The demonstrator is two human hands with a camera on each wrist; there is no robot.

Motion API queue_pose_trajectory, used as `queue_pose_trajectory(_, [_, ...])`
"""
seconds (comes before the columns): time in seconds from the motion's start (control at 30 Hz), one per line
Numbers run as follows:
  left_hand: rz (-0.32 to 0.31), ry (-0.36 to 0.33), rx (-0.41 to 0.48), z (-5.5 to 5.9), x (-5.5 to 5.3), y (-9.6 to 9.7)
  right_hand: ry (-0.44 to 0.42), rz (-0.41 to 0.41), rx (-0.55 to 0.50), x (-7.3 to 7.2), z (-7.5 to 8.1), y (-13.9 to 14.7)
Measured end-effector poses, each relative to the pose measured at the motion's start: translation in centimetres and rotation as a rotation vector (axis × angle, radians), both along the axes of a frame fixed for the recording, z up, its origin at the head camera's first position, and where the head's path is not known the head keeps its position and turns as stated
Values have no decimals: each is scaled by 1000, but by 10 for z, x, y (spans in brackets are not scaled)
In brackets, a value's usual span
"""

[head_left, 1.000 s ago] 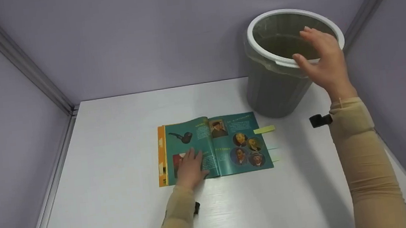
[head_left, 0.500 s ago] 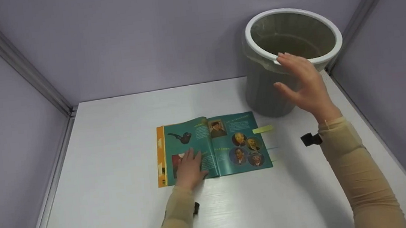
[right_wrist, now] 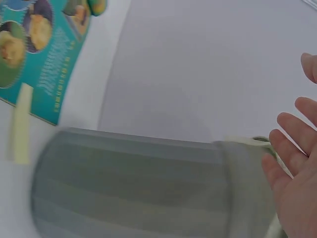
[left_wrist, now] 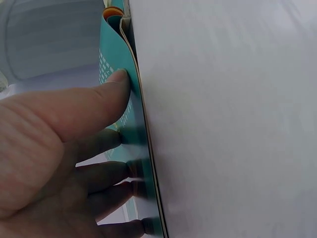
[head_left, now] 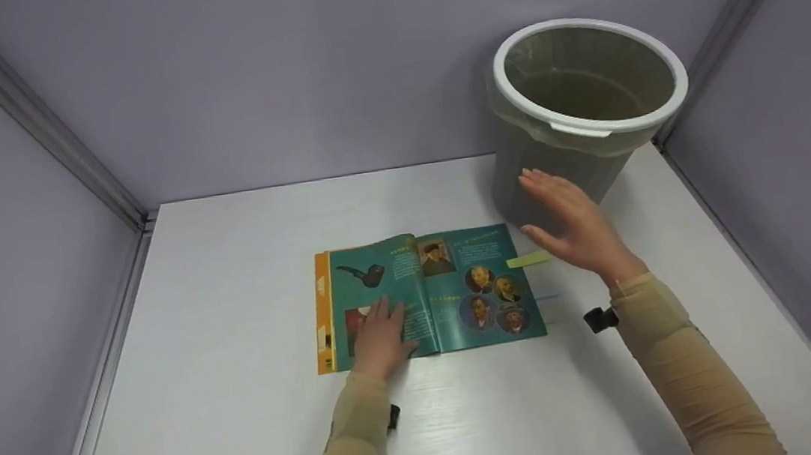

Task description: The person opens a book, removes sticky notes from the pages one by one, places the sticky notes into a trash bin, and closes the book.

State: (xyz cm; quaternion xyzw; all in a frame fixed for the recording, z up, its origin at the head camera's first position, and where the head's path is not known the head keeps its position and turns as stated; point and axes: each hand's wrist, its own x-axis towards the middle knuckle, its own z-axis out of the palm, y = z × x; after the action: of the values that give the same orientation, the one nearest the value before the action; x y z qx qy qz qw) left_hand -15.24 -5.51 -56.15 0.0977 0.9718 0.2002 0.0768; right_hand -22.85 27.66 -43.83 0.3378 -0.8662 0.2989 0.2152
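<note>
An open magazine (head_left: 454, 328) with teal pages lies on the white table, showing a pipe picture and several round portraits. My left hand (head_left: 378, 342) rests flat on its left page, fingers spread; in the left wrist view the fingertips press on the teal page (left_wrist: 111, 47). A yellow sticky tab (head_left: 528, 260) juts from the right page's edge, with thinner tabs below it. My right hand (head_left: 577, 228) holds nothing and hovers with straight fingers between the magazine and a grey trash bin (head_left: 522, 185). The right wrist view shows this hand (right_wrist: 297, 163) at the right edge.
The trash bin has a white rim (head_left: 553, 124) and a clear liner folded over it, and stands at the table's back right corner. Pale walls (head_left: 285, 82) enclose the back and both sides of the table (head_left: 231, 291).
My right hand has moved from over the bin's opening down and left, toward the magazine's right edge. The left hand and the magazine have stayed in place.
</note>
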Motion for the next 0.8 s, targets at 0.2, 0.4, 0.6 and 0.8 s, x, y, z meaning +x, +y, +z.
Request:
queue_pose_trajectory(0.2, [-2,-3,-6,0,1,1,-157,-26,74,1,-32,-1])
queue_pose_trajectory(0.4, [7,7,-3,-1,0,1,-303,-87,164,0,-62,1])
queue_pose_trajectory(0.6, [8,4,-2,-1,0,1,-390,-117,267,0,-84,2])
queue_pose_trajectory(0.8, [6,2,1,-1,1,1,-416,-148,339,-2,-99,4])
